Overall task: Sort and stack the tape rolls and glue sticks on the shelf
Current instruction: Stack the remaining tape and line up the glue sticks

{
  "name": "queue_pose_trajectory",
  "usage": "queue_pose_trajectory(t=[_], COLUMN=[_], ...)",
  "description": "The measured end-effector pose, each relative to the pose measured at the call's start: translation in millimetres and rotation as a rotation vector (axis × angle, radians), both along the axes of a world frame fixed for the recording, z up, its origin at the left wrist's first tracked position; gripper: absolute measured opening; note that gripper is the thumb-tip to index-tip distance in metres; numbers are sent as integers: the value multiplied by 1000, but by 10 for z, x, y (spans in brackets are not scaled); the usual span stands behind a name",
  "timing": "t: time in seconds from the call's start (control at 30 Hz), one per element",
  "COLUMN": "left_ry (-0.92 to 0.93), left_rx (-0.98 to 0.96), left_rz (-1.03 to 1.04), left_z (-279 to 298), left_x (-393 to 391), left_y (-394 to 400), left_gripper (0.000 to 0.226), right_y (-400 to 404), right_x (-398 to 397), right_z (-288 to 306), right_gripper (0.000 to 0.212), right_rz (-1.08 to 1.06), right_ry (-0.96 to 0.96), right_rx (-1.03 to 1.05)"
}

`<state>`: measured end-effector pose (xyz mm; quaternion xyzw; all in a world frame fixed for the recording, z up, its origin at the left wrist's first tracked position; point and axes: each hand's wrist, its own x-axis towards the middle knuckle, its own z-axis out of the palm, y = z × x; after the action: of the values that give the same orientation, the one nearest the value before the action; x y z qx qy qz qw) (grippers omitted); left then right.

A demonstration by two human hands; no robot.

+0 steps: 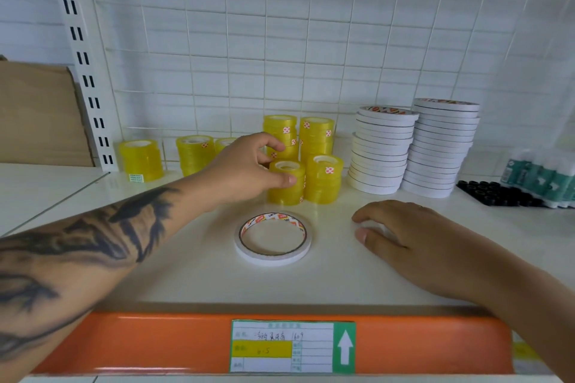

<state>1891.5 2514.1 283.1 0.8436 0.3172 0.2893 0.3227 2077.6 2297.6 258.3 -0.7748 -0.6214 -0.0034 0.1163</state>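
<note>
Centrally on white shelf (193, 274), bare room around flat white tape ring (273, 238). Left hand (245, 169) grasping glossy yellow tape stack (287, 182), thumb in front, fingers behind. Right hand (413, 239) flat, released. Beside: white roll stacks (410, 149), wrapped glue sticks (541, 177) cut off at right edge.

Shelf surface (186, 274): white. Shelf front edge (140, 342): orange, carrying a price label (292, 347) in white, yellow and green with a white arrow. Small tape rolls (323, 179): translucent yellow, with red-and-white stickers. Flat tape rolls (435, 149): white, stacked. Single flat roll (273, 239): white, core printed in orange-red and white. Left forearm (93, 242): dark tattoo pattern. Back wall (280, 40): white tile behind white wire grid.
</note>
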Motion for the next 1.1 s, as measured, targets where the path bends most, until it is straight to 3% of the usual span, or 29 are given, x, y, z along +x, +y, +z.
queue_pose_trajectory(t=[0.13,0.27,0.33,0.43,0.57,0.7,0.93,1.1], left_ry=[35,90,223,555,667,586,248,53], left_rx=[52,272,248,103,54,98,38,30], left_rz=[21,80,-19,-206,-349,-407,-453,-474], left_z=[16,122,178,237,273,221,200,184], left_x=[-27,-232,-392,-582,-649,-613,-459,-388], left_y=[-42,-132,-211,-339,-385,-403,-557,-655], left_gripper=[61,53,56,88,94,85,78,83], right_y=[-9,-10,-6,-3,-12,-30,-40,-61], right_x=[-4,-2,1,-3,-10,-58,-239,-267], right_z=[6,20,15,14,13,62,154,235], right_gripper=[40,43,44,43,40,39,54,41], right_rz=[1,9,15,14,13,31,231,287], right_ry=[2,27,31,39,39,61,349,392], right_rx=[-2,4,9,25,31,73,269,396])
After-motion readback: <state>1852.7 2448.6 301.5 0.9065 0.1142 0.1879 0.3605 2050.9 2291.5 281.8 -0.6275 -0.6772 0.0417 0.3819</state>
